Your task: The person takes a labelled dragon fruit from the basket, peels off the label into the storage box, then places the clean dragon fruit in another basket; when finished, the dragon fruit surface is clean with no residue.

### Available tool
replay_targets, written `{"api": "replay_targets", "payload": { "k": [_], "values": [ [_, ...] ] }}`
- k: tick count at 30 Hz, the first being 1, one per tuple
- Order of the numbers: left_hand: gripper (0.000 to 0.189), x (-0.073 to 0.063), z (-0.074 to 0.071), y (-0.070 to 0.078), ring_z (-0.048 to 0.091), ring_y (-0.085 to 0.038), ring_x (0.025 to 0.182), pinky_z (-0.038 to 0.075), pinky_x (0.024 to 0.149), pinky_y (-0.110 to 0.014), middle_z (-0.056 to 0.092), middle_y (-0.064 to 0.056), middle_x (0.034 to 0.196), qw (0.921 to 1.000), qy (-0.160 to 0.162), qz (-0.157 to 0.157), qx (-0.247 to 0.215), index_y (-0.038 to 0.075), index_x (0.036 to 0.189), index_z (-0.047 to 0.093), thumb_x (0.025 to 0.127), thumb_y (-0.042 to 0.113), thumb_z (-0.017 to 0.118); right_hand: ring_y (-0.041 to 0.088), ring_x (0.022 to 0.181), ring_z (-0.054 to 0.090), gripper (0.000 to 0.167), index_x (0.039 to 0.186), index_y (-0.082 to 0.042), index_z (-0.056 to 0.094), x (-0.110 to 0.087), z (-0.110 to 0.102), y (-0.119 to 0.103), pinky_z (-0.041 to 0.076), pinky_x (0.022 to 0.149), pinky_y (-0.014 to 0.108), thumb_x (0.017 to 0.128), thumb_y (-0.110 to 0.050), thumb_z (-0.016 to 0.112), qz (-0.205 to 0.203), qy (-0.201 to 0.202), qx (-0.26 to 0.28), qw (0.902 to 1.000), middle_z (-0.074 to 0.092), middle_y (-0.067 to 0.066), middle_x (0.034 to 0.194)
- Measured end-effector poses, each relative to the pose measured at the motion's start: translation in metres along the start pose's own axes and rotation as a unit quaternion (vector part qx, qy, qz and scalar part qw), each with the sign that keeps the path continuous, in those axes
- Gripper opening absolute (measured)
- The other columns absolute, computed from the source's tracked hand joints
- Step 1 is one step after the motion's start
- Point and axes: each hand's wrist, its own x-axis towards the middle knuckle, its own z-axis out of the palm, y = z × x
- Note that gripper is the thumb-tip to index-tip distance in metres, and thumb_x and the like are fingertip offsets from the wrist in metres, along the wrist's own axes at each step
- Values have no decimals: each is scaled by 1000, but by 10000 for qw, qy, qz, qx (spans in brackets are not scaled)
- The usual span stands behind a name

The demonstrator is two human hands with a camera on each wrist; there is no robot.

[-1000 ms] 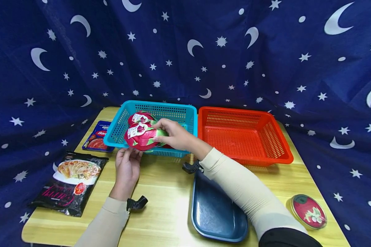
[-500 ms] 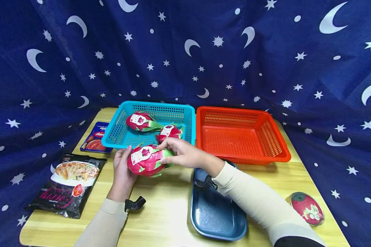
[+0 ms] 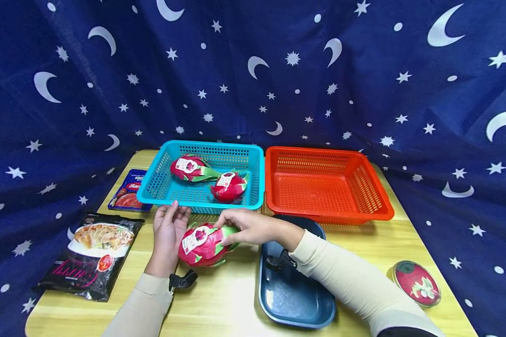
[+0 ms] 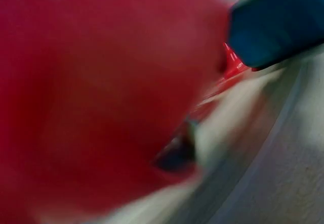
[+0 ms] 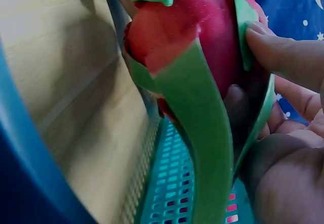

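Observation:
A pink-red dragon fruit [image 3: 204, 248] with green leaf tips and a white label is held over the table in front of the teal basket [image 3: 202, 206]. My right hand [image 3: 246, 227] grips its leafy end, thumb on a green leaf in the right wrist view. Alongside the fruit's left end, my left hand [image 3: 168, 236] has its palm turned toward it and its fingers relaxed. The fruit's blurred red skin [image 4: 101, 92] fills much of the left wrist view. Inside the teal basket lie two more labelled dragon fruits [image 3: 189, 168], one at back left and one [image 3: 229, 187] front right.
A red basket [image 3: 320, 187] stands right of the teal one. Under the right forearm is a dark blue tray [image 3: 295, 295]. A black food bag [image 3: 93, 252] and a blue packet [image 3: 130, 192] lie at left; a round red-lidded tin [image 3: 417, 283] sits far right.
My right hand has lifted the dragon fruit out of the teal basket and brought it toward me, uncovering the two others. My left hand stays near the basket's front rim.

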Motion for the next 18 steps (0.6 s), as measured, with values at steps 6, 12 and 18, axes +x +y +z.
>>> {"api": "replay_targets", "payload": {
  "k": [6, 12, 18],
  "values": [
    [11, -1, -1, -1, 66, -25, 84, 60, 85, -37, 66, -13, 89, 9999, -103, -17, -13, 2, 104, 49, 107, 0, 59, 9, 95, 57, 27, 118, -5, 65, -2, 2, 5, 50, 83, 27, 97, -10, 79, 152, -262, -434, 9986, 68, -7, 105],
    [9, 1, -1, -1, 67, -26, 83, 61, 84, -38, 66, -13, 89, 9999, -98, -88, -75, 3, 104, 52, 107, -1, 59, 7, 91, 54, 26, 117, -6, 65, -2, 4, 12, 47, 80, 26, 97, -12, 80, 145, -317, -749, 9966, 66, -7, 101],
    [8, 2, -2, -1, 69, -27, 82, 61, 84, -39, 67, -14, 89, 9995, -162, -148, -245, 2, 103, 53, 107, -1, 59, 7, 96, 58, 27, 117, -7, 64, 0, 6, 17, 49, 84, 26, 96, -11, 80, 252, -251, -722, 9968, 67, -5, 108]
  ]
}}
